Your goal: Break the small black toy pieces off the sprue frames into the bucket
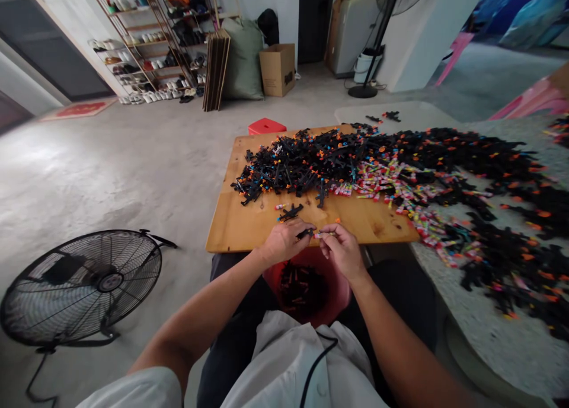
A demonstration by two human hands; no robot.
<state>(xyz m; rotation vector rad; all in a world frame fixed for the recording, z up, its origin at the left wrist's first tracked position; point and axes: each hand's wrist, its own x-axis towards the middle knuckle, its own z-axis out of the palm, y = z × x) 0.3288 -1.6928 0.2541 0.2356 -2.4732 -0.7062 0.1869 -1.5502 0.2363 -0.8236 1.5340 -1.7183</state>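
My left hand [284, 241] grips a small black plastic part [304, 233] at the near edge of a wooden board [240, 224]. My right hand [341, 249] pinches a small coloured tube piece [323, 235], its tip touching the black part. The hands meet just above a red bucket [331, 301] between my knees, which holds several dark pieces. Another black part [291, 212] lies loose on the board just beyond my left hand. A large heap of black parts [311, 162] with orange and blue bits spreads across the board's far side.
A long pile of black and coloured pieces [489, 188] runs over the speckled table [511, 337] at right. A floor fan [82, 286] stands at left. A red stool [265, 126] is behind the board. A cardboard box [278, 69] and shoe racks [146, 46] line the back wall.
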